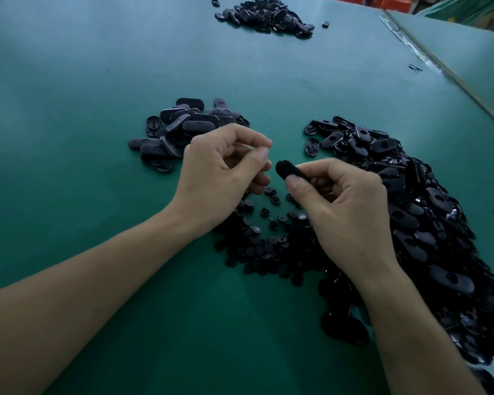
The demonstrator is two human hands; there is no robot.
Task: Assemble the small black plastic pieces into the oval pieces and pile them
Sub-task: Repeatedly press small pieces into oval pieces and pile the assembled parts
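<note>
Bench view, nearest first. Two bare forearms reach in over the green table (92, 115). Beneath the wrists lies a loose scatter of small pieces (268, 242), round and black, spread flat rather than stacked. Just above them the right hand (345, 206) pinches one oval (286, 169) between thumb and curled fingers, its free end pointing toward the left hand (220, 172). The left hand's fingers are curled and its thumb tip meets the forefinger; whether a small piece sits in that pinch cannot be told, since nothing black shows there. The two hands are near one another but apart, so the insertion appears not yet made. To the right, touching the scatter, runs the long heap (428, 223) of unfilled ovals, many showing an open hole. Beyond the left hand sits a smaller pile (180, 129) of ovals, probably the finished ones. Far off, well apart, lies another pile (265, 15) with a stray part (325, 23) beside it. Risks, as judged from here: the small piece, if held, is gripped only at the fingertips and could slip into the scatter during the approach; a tilted entry could leave it half seated; and because heap and scatter touch, a dropped or unfinished oval could be lost among unfilled ones, or an unfilled one carried to the pile by mistake.
</note>
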